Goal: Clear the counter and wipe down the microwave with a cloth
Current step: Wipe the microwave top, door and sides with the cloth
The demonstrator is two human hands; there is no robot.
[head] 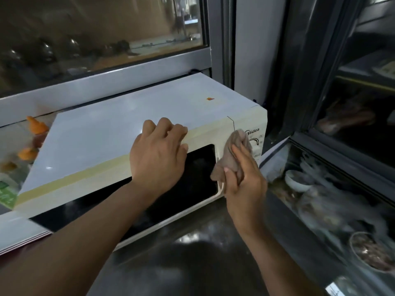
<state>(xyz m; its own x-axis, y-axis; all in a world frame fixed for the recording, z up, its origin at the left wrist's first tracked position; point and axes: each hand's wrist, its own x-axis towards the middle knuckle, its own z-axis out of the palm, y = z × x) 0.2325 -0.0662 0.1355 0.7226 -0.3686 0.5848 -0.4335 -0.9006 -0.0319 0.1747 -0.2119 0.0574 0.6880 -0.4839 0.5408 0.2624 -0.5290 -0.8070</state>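
Note:
A white microwave (119,129) with a dark door window stands on the dark counter (192,253). My left hand (158,152) rests on the microwave's top front edge, fingers curled over it, holding nothing. My right hand (243,184) is shut on a crumpled beige cloth (233,154). The cloth presses against the front of the microwave, between the door and the control panel with its dial (255,142).
A glass display case (333,189) with bowls of food stands to the right. Orange-capped bottles (35,127) sit behind the microwave at left. A white board (19,233) lies at the left front. A window frame (106,80) runs behind.

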